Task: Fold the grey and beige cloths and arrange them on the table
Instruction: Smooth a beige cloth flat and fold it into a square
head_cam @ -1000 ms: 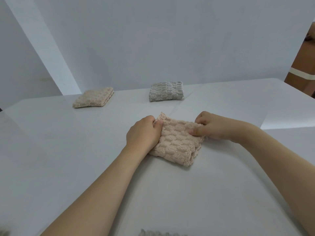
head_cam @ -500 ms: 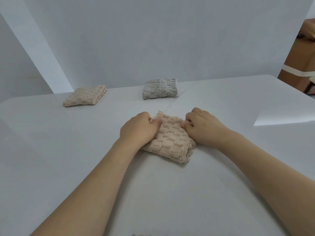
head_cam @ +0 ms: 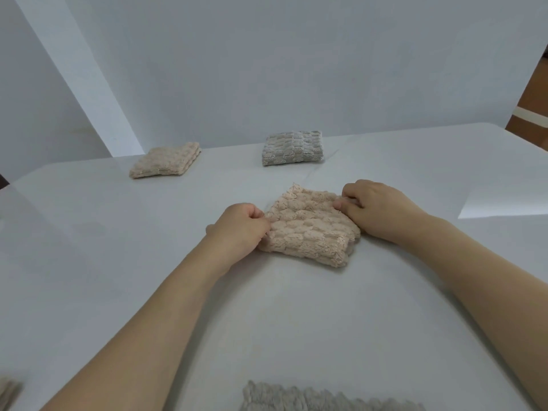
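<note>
A folded beige cloth [head_cam: 308,229] lies on the white table [head_cam: 118,232] in the middle. My left hand [head_cam: 237,229] pinches its left edge with curled fingers. My right hand [head_cam: 376,206] pinches its far right corner. A second folded beige cloth [head_cam: 166,164] sits at the back left. A folded grey cloth [head_cam: 292,148] sits at the back centre. The edge of another grey cloth [head_cam: 311,398] shows at the near edge of the view.
A white wall [head_cam: 267,69] rises right behind the table. A brown cardboard box [head_cam: 530,105] stands past the table's right corner. A bit of fabric [head_cam: 9,390] shows at the lower left corner.
The middle beige cloth now lies wider and flatter, with both hands shifted out to its edges. The view has tilted down, bringing the near grey cloth into sight.
</note>
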{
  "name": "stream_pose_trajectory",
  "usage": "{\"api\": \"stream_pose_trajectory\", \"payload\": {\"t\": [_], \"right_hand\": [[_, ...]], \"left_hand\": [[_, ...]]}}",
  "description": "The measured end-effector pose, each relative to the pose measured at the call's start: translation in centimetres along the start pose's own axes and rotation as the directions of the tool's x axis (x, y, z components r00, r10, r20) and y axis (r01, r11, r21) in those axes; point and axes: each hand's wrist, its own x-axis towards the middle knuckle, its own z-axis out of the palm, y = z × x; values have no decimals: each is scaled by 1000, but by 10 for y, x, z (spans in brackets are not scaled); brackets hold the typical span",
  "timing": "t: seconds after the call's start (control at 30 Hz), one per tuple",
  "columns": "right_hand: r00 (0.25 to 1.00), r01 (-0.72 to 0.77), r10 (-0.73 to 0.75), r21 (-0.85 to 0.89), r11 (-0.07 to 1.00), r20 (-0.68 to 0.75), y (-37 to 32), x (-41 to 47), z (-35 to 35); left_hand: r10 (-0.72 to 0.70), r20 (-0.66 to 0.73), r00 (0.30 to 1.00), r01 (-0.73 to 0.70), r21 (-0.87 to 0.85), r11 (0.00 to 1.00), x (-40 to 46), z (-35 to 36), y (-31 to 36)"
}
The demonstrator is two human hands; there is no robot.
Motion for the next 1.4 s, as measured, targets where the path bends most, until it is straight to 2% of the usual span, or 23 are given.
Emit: {"api": "stream_pose_trajectory", "payload": {"t": [0.1,0.2,0.27,0.33,0.37,0.4,0.47,0.53,0.6,0.83,0.97,1.2,1.33,1.4], "right_hand": [[1000,-3,3,64,998,-1,1,1,2],[1000,-29,28,121,992,5,3,2,4],[999,-40,39,122,992,10,2,2,3],[999,-49,48,125,991,8,2,3,3],[999,-49,49,127,991,4,2,3,4],[999,-47,47,127,991,0,2,4,5],[999,-37,38,121,992,-2,2,3,5],[1000,-20,21,116,993,-6,2,3,5],[1000,-7,7,109,994,-4,2,3,5],[1000,9,-9,28,1000,12,1,3,5],[999,4,-5,19,1000,49,2,5,4],[1000,0,-1,46,999,11,7,8,10],[999,31,-26,146,989,-35,8,7,12],[998,45,-40,142,989,-41,9,7,12]], "left_hand": [[92,-106,990,-52,331,942,1,3,7],[309,-140,941,-171,591,789,-2,6,7],[488,-103,867,-357,555,751,-10,10,13],[595,53,802,-571,360,738,-26,17,26],[617,130,777,-621,321,715,-35,23,32],[614,192,766,-637,358,683,-41,31,34],[573,206,793,-574,565,592,-46,46,31],[637,122,761,-542,657,523,-47,52,28],[682,65,728,-534,679,505,-44,52,26],[528,183,830,-481,714,509,-45,50,27],[334,278,901,-427,709,561,-40,44,28],[147,407,902,-390,617,684,-41,37,30],[207,469,859,-488,625,609,-34,28,32],[178,424,888,-417,577,703,-32,27,32]]}}
